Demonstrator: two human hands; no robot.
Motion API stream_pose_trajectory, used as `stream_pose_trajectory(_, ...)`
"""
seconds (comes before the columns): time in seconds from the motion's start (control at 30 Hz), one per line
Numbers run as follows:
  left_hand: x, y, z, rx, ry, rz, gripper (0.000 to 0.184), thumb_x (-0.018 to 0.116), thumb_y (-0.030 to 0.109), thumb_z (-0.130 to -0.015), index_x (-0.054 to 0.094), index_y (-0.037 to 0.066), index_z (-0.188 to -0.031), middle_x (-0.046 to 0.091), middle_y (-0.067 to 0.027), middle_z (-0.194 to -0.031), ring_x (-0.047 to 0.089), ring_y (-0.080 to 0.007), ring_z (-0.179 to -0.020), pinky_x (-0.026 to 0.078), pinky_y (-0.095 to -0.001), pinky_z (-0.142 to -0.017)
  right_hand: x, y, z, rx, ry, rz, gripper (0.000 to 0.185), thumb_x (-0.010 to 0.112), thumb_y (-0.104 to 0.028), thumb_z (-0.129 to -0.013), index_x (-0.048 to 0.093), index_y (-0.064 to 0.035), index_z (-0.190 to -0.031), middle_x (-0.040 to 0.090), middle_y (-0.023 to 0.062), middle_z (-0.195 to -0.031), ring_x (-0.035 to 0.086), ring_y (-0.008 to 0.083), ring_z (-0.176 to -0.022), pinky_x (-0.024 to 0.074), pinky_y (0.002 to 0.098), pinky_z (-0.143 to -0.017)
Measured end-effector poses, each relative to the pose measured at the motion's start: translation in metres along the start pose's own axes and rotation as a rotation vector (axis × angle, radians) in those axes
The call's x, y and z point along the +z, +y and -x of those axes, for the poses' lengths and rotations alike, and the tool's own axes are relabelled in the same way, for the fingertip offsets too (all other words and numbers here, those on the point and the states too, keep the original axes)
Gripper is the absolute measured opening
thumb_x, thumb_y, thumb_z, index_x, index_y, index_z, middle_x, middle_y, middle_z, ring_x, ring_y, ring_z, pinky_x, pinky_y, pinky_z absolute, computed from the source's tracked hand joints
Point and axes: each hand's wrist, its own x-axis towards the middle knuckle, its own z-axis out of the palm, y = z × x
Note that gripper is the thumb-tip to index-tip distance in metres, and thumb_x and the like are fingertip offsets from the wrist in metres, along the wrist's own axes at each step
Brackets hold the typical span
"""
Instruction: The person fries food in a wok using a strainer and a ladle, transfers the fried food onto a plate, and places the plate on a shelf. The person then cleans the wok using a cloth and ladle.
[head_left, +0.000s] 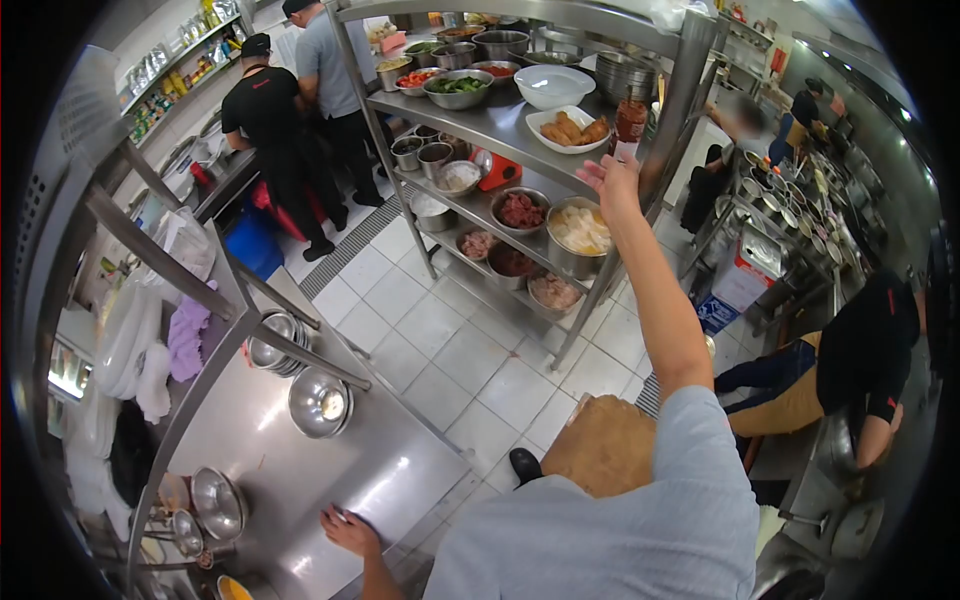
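My right hand (612,182) reaches out to the steel shelf rack, with its fingers apart and nothing visibly held. Just above it on the upper shelf stands a jar of dark red sauce (630,118); I cannot tell whether the fingers touch it. Beside the hand is a white dish (548,138) with golden fried pieces (575,128). Below the hand, a steel pot (578,262) holds pale chunks. My left hand (350,530) rests on the steel table (400,470), fingers spread; a small dark patch shows by them.
Steel bowls (318,402) sit on the table, more at its left end (218,503). The rack (450,115) carries bowls of vegetables and meat. Two people (265,110) stand at the far left counter. Another person (865,345) bends close on the right. A brown board (600,445) lies by my body.
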Motion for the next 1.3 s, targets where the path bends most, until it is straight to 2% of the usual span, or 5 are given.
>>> stream_pose_trajectory(0.37,0.001,-0.001,-0.002,-0.022,-0.025,-0.002,0.042,0.042,0.034,-0.1,0.052,0.011,-0.134,0.044,-0.0204,-0.143,0.041,-0.0373,-0.131,0.03,-0.0521,-0.108,0.013,-0.003,-0.069,0.053,0.134,-0.128,0.064,0.044,0.002,-0.091,0.011,-0.0038,-0.146,0.05,0.0196,-0.113,0.063,0.0221,-0.069,0.0626,0.0382,-0.058)
stream_pose_trajectory(0.67,0.004,-0.005,-0.002,-0.012,-0.032,-0.016,0.043,0.039,0.035,-0.101,0.05,0.01,-0.135,0.042,-0.0181,-0.145,0.041,-0.0358,-0.131,0.03,-0.0485,-0.109,-0.014,-0.011,0.085,-1.038,-0.112,1.313,0.022,0.057,-0.005,-0.085,0.066,-0.0043,-0.105,0.066,0.0198,-0.088,0.066,0.0381,-0.077,0.0537,0.0446,-0.071)
stream_pose_trajectory(0.9,-0.002,0.001,-0.003,-0.051,-0.043,-0.013,0.043,0.041,0.033,-0.1,0.05,0.012,-0.136,0.042,-0.0171,-0.146,0.039,-0.0353,-0.133,0.028,-0.0482,-0.11,-0.099,-0.052,0.034,-0.819,0.275,0.89,0.013,0.056,-0.003,-0.087,0.062,-0.0064,-0.099,0.067,0.0094,-0.078,0.066,0.0203,-0.071,0.0516,0.0354,-0.065)
stream_pose_trajectory(1.17,-0.004,0.004,-0.006,-0.076,-0.072,-0.015,0.043,0.046,0.027,-0.097,0.05,0.011,-0.136,0.041,-0.0192,-0.146,0.038,-0.0366,-0.134,0.025,-0.0499,-0.113,-0.068,-0.121,-0.061,0.284,-0.949,0.543,0.025,0.051,-0.014,-0.099,0.059,0.001,-0.118,0.068,0.0147,-0.11,0.067,0.0229,-0.102,0.0536,0.0354,-0.092)
stream_pose_trajectory(1.3,-0.002,0.004,-0.004,-0.063,-0.067,0.004,0.043,0.046,0.026,-0.096,0.049,0.011,-0.136,0.041,-0.0186,-0.146,0.038,-0.036,-0.135,0.025,-0.0493,-0.114,-0.056,-0.124,-0.081,0.475,-1.007,0.71,0.026,0.056,-0.016,-0.098,0.062,-0.0001,-0.117,0.068,0.0138,-0.11,0.066,0.0218,-0.104,0.0531,0.034,-0.091)
